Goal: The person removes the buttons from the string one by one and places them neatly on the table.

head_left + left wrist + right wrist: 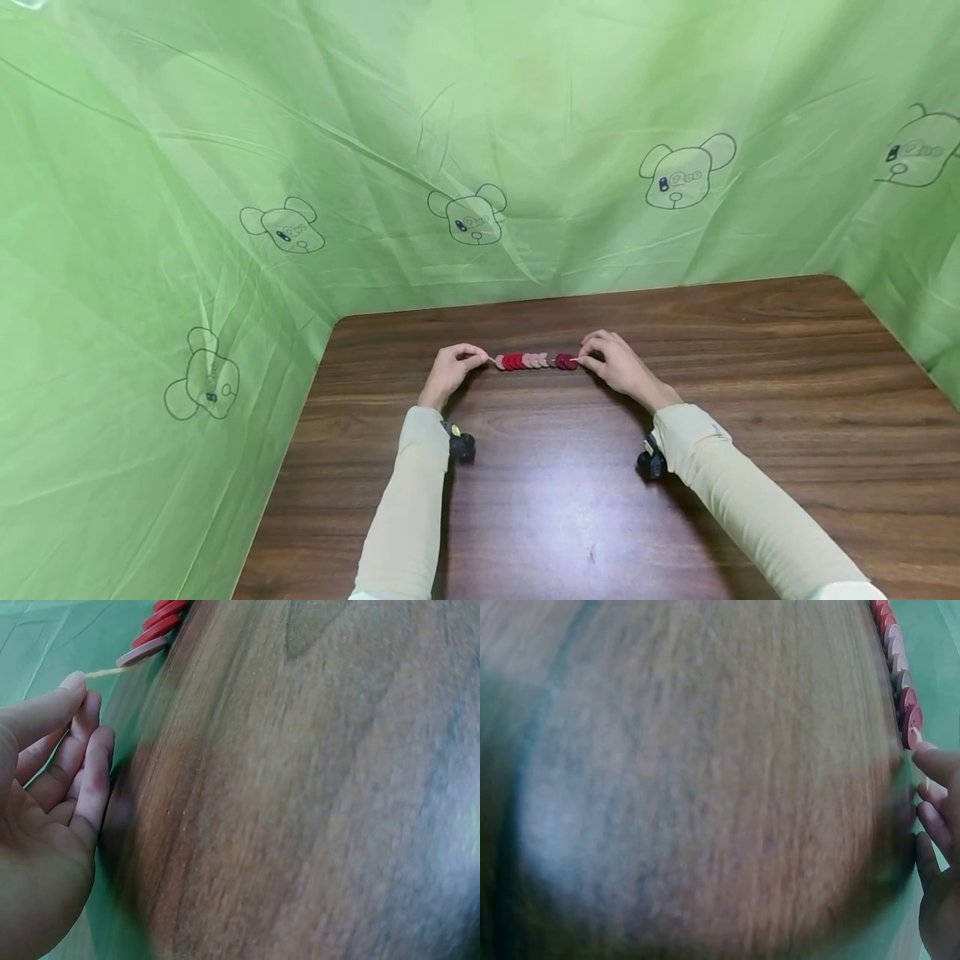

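A row of round buttons [513, 362] in pink, red and dark red is threaded on a pale cord [105, 673], lying left to right between the hands. My left hand [451, 371] pinches the cord's left end between thumb and forefinger, a little apart from the end button. At the other end my right hand [617, 364] pinches the cord close beside the dark red buttons [912, 724]. The buttons overlap like tilted discs, with a small gap before the dark red ones. In the right wrist view only part of the right hand shows at the edge.
The brown wooden table [525, 467] stretches under both arms. Green sheeting [570, 242] with bear-head drawings hangs behind and on both sides of it. A small black camera [462, 447] is strapped to the left wrist, another [651, 463] to the right.
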`<state>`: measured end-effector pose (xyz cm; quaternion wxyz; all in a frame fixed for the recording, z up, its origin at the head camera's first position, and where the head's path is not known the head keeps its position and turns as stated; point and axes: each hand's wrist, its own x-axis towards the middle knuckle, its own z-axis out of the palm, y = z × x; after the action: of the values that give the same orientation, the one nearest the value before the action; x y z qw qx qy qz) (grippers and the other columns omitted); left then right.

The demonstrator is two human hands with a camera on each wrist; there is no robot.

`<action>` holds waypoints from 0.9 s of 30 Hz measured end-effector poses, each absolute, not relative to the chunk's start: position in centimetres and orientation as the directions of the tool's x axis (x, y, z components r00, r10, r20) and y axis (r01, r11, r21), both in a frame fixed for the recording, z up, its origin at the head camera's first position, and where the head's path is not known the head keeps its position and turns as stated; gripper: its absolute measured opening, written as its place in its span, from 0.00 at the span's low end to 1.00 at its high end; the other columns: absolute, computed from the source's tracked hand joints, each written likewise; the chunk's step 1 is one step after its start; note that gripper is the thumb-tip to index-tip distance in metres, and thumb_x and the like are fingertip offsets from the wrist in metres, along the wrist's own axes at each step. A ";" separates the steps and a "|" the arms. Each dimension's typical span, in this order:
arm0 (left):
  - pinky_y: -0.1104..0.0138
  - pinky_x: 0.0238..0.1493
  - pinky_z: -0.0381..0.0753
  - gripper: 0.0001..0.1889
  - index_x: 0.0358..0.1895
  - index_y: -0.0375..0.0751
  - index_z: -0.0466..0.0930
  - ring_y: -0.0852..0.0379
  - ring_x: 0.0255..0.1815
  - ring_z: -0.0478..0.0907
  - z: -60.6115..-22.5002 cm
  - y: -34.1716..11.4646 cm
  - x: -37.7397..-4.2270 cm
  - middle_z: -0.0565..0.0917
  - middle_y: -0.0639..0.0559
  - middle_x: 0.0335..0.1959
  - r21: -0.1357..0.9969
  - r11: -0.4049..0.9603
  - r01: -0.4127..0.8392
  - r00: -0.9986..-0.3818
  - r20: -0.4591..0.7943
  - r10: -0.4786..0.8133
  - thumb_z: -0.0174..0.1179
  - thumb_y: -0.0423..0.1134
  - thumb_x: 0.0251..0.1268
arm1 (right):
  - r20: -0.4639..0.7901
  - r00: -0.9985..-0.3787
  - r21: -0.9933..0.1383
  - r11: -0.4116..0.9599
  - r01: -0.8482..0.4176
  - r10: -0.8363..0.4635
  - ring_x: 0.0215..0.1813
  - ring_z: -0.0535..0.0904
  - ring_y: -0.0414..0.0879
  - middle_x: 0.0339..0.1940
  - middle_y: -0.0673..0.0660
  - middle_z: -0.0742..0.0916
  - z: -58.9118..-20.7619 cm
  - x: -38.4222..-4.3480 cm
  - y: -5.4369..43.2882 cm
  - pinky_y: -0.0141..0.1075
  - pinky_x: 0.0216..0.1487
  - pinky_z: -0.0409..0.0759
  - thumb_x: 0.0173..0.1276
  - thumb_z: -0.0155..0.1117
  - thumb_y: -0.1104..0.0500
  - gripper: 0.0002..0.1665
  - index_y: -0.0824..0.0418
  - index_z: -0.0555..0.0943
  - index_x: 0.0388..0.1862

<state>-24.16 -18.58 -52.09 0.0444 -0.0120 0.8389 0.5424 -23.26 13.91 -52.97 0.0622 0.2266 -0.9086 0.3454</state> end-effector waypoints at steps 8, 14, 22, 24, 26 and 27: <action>0.72 0.39 0.74 0.06 0.35 0.39 0.86 0.62 0.35 0.75 -52.2 -18.9 -24.2 0.86 0.52 0.32 0.906 0.416 -0.074 -0.996 -0.089 0.015 0.67 0.37 0.59 | 0.297 -0.891 -0.613 0.647 -0.454 -0.345 0.53 0.75 0.58 0.46 0.63 0.82 -52.8 -23.3 14.4 0.50 0.60 0.70 0.65 0.64 0.63 0.04 0.62 0.80 0.31; 0.71 0.38 0.73 0.05 0.34 0.39 0.85 0.60 0.34 0.74 -52.1 -19.2 -24.2 0.84 0.51 0.33 0.893 0.446 -0.054 -0.998 -0.065 0.008 0.66 0.38 0.60 | 0.311 -0.896 -0.616 0.650 -0.444 -0.317 0.54 0.75 0.56 0.49 0.62 0.79 -52.3 -23.4 15.1 0.49 0.60 0.71 0.67 0.62 0.63 0.04 0.64 0.79 0.33; 0.72 0.37 0.72 0.04 0.34 0.39 0.85 0.61 0.33 0.73 -52.1 -19.1 -24.1 0.84 0.50 0.32 0.862 0.507 -0.016 -1.000 -0.026 0.012 0.65 0.37 0.61 | 0.311 -0.901 -0.612 0.662 -0.433 -0.301 0.56 0.73 0.57 0.54 0.63 0.76 -52.2 -23.5 15.3 0.50 0.61 0.71 0.67 0.60 0.65 0.03 0.64 0.79 0.33; 0.71 0.37 0.72 0.05 0.34 0.40 0.85 0.60 0.34 0.74 -52.0 -19.1 -24.1 0.84 0.50 0.32 0.851 0.525 -0.011 -1.000 -0.020 0.010 0.65 0.37 0.61 | 0.314 -0.901 -0.606 0.668 -0.432 -0.298 0.57 0.73 0.57 0.55 0.63 0.75 -52.1 -23.6 15.3 0.50 0.60 0.71 0.67 0.61 0.65 0.03 0.65 0.79 0.34; 0.70 0.38 0.72 0.05 0.34 0.40 0.85 0.59 0.34 0.74 -51.9 -19.1 -24.0 0.84 0.50 0.33 0.843 0.538 -0.009 -1.000 -0.015 0.008 0.65 0.38 0.61 | 0.315 -0.902 -0.600 0.674 -0.430 -0.295 0.57 0.72 0.57 0.55 0.63 0.74 -51.9 -23.6 15.2 0.50 0.60 0.71 0.68 0.60 0.64 0.03 0.64 0.79 0.34; 0.70 0.38 0.73 0.05 0.34 0.40 0.85 0.59 0.34 0.74 -51.9 -19.0 -24.0 0.84 0.50 0.33 0.839 0.544 -0.007 -1.000 -0.013 0.006 0.65 0.38 0.61 | 0.315 -0.902 -0.599 0.676 -0.429 -0.295 0.57 0.72 0.57 0.56 0.63 0.74 -51.9 -23.6 15.2 0.50 0.60 0.71 0.68 0.60 0.64 0.03 0.64 0.79 0.34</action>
<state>-23.97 -19.05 -51.86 0.0072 -0.0003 0.8787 0.4773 -23.59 15.22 -51.89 0.0964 0.1988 -0.9103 0.3500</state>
